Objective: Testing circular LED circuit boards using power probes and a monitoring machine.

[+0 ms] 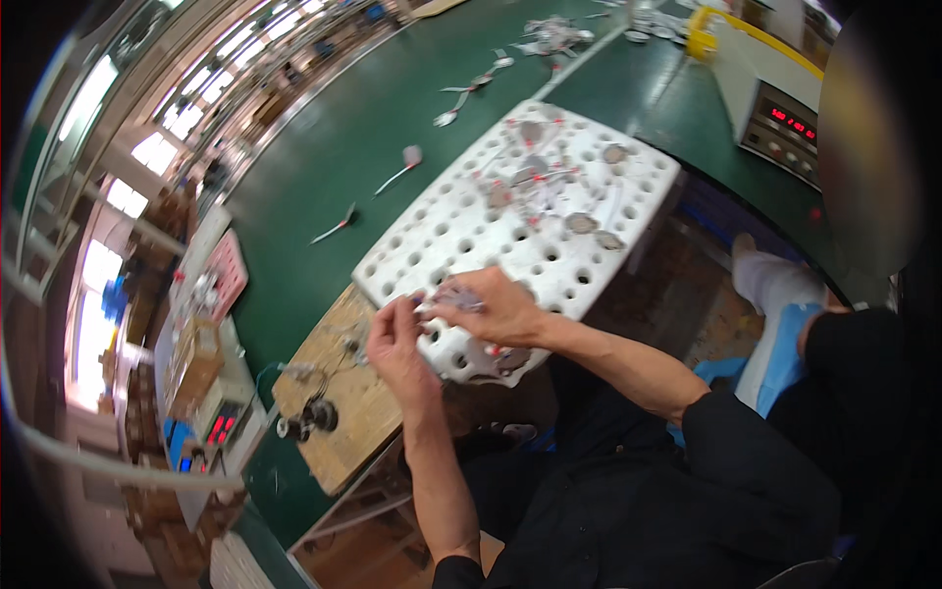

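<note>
Both of my hands meet over the near left corner of a white foam tray (461, 231) full of round holes. In my right hand (500, 309) is a small greyish bundle of wired parts (459, 296), its fingers closed round it. My left hand (397, 344) is closed in a pinch beside it, fingertips together at the bundle's left end. What the left fingertips hold is too small and blurred to tell. Several round grey parts with white leads and red bits (535, 177) lie across the tray's far half. Another round part (510, 358) rests at its near edge, below my right wrist.
Left of the tray, a wooden board (334, 393) carries a small dark fixture (319, 414). Loose wired parts (410, 157) lie on the green table (324, 167). Instruments with red digits stand at right (785, 118) and left (224, 417). A co-worker's light blue-and-white sleeve (780, 314) is at right.
</note>
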The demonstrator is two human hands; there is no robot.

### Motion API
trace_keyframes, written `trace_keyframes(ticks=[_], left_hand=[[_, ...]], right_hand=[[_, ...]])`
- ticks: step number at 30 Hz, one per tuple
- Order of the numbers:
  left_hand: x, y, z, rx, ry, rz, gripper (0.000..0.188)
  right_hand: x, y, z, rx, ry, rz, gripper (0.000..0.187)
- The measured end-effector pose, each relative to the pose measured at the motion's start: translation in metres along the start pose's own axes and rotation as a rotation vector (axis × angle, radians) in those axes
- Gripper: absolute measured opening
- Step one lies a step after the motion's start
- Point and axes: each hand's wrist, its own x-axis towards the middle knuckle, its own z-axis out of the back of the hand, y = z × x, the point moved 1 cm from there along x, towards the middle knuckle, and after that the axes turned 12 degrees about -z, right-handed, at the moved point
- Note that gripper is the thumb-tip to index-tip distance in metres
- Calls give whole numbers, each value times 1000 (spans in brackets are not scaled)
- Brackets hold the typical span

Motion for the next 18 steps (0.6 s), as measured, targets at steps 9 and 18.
trace_keyframes(ticks=[9, 18], left_hand=[[-6, 8, 18, -56, 55, 42, 20], [-27, 15, 16, 116, 71, 9, 22]], right_hand=[[0, 1, -9, 74, -30, 94, 20], [3, -4, -10, 52, -61, 82, 22]])
